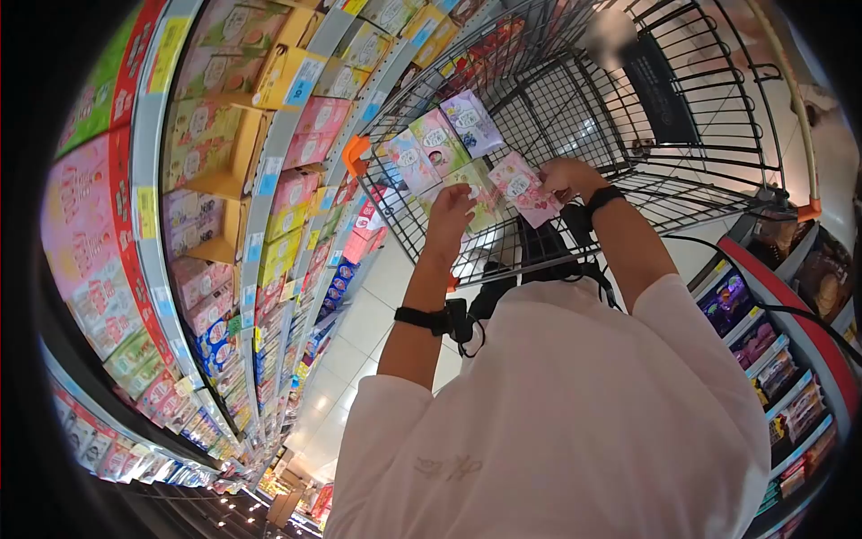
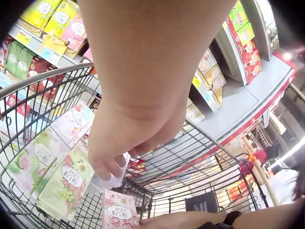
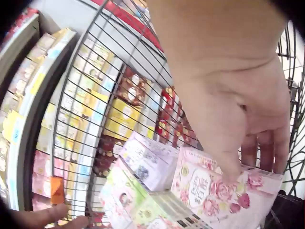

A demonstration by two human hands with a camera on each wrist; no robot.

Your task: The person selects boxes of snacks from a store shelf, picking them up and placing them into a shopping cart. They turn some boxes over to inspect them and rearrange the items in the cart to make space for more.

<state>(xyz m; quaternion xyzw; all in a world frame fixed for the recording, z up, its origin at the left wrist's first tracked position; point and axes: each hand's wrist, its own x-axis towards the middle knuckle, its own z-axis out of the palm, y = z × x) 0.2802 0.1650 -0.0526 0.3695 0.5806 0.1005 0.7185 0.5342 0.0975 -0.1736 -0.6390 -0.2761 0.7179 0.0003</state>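
Right hand (image 1: 567, 178) in action: its fingers have a firm grasp on a pink box (image 1: 519, 190) printed with roses, thumb across the front, the other fingers round the far side, the box held up over the cart! Across from it, the left hand (image 1: 452, 213) hovers with fingers loosely bent, nothing in their hold. Just beside those left fingers sits a pale green box (image 2: 70, 179) with grapes on it; beyond them come a watermelon-print box (image 2: 37, 164) and, farthest ahead, a purple box (image 1: 471, 123). All of it rides in the wire cart (image 2: 38, 78), whose orange corner piece (image 1: 356, 155) stands out to the left of the left fingers. Farther left still, shelves (image 1: 256, 171) run packed with colourful boxes; well right of the right fingers, a snack rack (image 1: 790, 395) shows bagged goods.
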